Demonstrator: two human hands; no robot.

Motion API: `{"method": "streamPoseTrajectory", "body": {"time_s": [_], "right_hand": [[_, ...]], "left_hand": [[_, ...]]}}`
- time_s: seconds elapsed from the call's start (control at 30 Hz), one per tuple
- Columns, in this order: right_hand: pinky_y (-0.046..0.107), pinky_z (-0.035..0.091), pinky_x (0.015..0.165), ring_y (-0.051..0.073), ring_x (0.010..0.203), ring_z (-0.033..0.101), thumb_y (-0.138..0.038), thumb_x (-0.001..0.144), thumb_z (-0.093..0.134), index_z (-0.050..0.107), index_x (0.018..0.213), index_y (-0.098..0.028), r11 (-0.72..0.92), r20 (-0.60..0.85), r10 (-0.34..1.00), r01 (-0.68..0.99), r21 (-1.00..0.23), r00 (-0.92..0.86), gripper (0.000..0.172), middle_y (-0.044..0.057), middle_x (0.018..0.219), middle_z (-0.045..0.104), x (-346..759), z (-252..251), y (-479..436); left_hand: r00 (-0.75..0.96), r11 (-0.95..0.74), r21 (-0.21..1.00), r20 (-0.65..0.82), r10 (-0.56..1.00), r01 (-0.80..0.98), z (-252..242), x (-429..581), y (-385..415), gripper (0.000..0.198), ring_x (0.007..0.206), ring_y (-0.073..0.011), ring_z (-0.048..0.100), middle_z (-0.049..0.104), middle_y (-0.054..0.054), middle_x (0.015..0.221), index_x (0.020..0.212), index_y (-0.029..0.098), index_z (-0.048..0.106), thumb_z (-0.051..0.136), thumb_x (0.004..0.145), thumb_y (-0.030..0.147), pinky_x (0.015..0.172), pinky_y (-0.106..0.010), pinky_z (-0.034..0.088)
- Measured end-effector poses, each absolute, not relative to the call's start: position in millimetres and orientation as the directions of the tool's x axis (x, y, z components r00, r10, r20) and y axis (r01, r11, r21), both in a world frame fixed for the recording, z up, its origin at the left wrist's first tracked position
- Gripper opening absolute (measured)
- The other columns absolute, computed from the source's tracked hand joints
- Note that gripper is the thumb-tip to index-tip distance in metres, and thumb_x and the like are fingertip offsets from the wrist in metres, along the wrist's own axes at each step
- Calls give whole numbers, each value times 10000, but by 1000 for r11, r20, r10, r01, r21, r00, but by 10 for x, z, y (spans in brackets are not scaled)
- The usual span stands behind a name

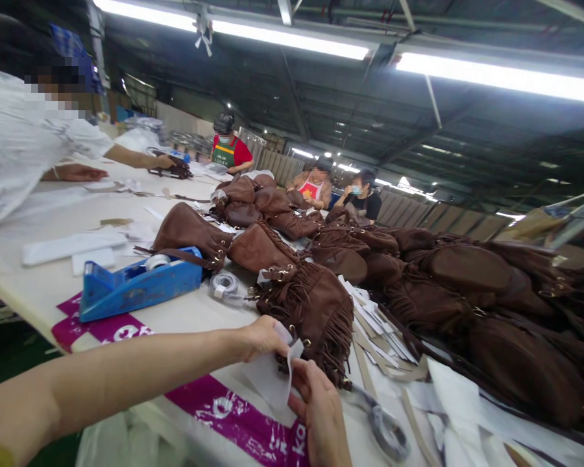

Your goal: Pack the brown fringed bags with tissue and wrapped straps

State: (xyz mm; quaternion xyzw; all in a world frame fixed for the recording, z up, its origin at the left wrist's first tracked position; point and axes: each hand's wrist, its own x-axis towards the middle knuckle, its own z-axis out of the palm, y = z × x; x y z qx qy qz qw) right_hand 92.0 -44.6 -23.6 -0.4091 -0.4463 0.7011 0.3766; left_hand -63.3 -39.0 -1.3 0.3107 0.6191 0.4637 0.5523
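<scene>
A thin white sheet of paper (271, 383) is pinched between my two hands at the near side of a brown fringed bag. My left hand (263, 338) grips its upper left part, the arm reaching in from the lower left. Lower and to the right, the fingers and thumb of my right hand (316, 392) close on the sheet's right edge. The fringed bag (316, 308) lies on the table just beyond both hands, with metal rings along its near edge. A wrapped strap coil (389, 431) lies to the right of my right hand.
A blue tape dispenser (141, 288) stands at left, near a second wrapped coil (224, 285). Many brown bags (472, 269) are heaped to the right and behind. Paper strips (379, 331) lie beside them. A co-worker's hand (163, 162) holds a brown item at far left.
</scene>
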Motion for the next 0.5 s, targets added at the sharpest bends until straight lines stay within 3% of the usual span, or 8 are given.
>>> {"method": "streamPoseTrajectory", "body": {"time_s": [0.1,0.2,0.43,0.5], "right_hand": [[232,477,503,173,642,590,-521,585,787,659,743,-172,-220,-173,908,-82,-972,-383,403,5,688,646,875,-214,-397],[188,416,430,116,530,485,-496,585,783,590,671,-188,-160,-130,938,-69,-985,-321,373,-51,575,540,808,-257,-360],[187,384,398,125,493,523,-454,599,769,600,902,-210,-135,-98,938,-90,-987,-333,424,-33,646,617,807,-319,-327],[206,410,433,139,513,547,-436,613,762,627,959,-191,-116,-85,932,-68,-991,-352,445,-30,627,623,846,-330,-293]], "left_hand": [[-173,366,920,-387,906,-143,12,-609,-401,200,489,-125,491,573,36,509,561,132,605,706,389,117,452,-222,371],[-161,358,919,-383,909,-166,40,-600,-408,148,479,-120,479,568,33,507,548,130,597,650,412,99,441,-218,356],[-36,395,884,-416,909,-250,59,-689,-438,136,439,-111,478,542,28,482,576,130,591,567,452,80,451,-220,375],[49,424,860,-429,902,-284,80,-737,-489,121,482,-118,522,576,-4,532,583,119,600,551,473,108,504,-229,434]]}}
